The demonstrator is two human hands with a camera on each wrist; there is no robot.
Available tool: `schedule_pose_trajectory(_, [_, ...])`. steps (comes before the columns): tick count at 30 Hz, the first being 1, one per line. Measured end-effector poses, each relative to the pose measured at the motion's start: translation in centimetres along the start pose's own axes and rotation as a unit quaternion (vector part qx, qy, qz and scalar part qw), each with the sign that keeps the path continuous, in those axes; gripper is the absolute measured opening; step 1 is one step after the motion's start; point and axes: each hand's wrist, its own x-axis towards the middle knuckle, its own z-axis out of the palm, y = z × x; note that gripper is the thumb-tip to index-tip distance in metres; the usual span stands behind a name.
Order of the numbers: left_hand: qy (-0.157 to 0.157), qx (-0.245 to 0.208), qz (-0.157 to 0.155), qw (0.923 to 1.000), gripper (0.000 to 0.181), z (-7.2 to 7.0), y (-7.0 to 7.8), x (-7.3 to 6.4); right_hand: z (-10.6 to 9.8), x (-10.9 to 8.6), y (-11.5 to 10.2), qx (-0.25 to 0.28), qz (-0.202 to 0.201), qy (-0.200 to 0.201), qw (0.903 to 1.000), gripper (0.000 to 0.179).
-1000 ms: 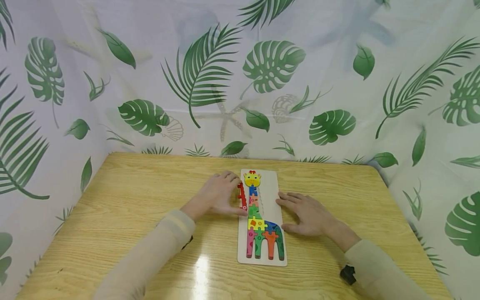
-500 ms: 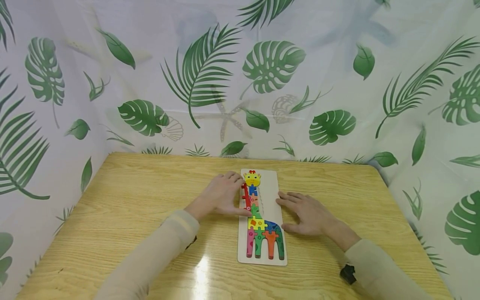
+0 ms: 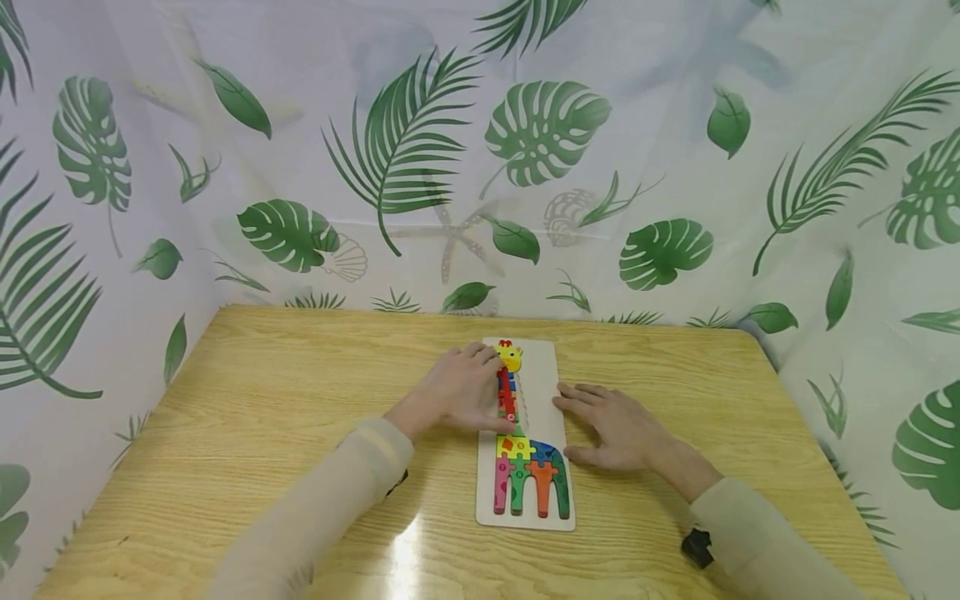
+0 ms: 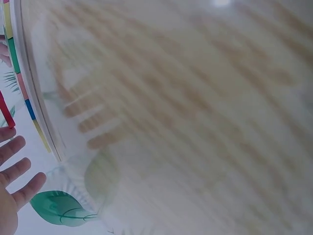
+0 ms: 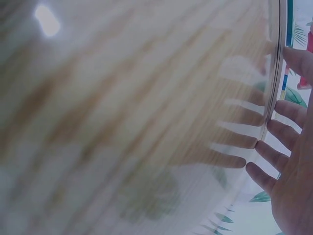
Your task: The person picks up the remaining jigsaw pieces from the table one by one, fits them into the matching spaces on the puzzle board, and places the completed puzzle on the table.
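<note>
A wooden giraffe puzzle board [image 3: 542,375] lies upright in front of me, its coloured pieces set in from the yellow head [image 3: 512,360] down to the legs. Between thumb and fingertips, my left hand [image 3: 459,390] pinches a long red puzzle piece [image 3: 507,396] over the giraffe's neck. The left wrist view shows this red piece [image 4: 6,111] raised clear of the board. My right hand [image 3: 613,429] rests at the board's right edge with its fingers spread, the fingertips at the rim. To the right of the neck, a jagged recess [image 3: 524,404] shows bare wood.
The board rests on a glossy wood-grain table [image 3: 315,367]. A white cloth [image 3: 420,167] printed with green leaves hangs behind it and along both sides.
My left hand has carried the red puzzle piece rightward, from the board's left edge to over the neck. The right hand and the board have stayed in place.
</note>
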Motion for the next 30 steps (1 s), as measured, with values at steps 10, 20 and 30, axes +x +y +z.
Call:
schedule_pose_trajectory(10, [0.002, 0.001, -0.005, 1.0, 0.109, 0.0, 0.5, 0.6, 0.0, 0.1, 0.1, 0.0, 0.005, -0.011, 0.9999, 0.078])
schedule_pose_trajectory(20, [-0.001, 0.004, 0.004, 1.0, 0.112, 0.2, 1.1, 0.9, 0.0, 0.0, -0.1, -0.001, 0.004, -0.006, 1.0, 0.077])
schedule_pose_trajectory(30, [-0.008, 0.005, 0.012, 0.9999, 0.11, 0.6, 1.3, 1.1, -0.1, 0.0, -0.1, -0.004, 0.002, -0.004, 1.0, 0.077])
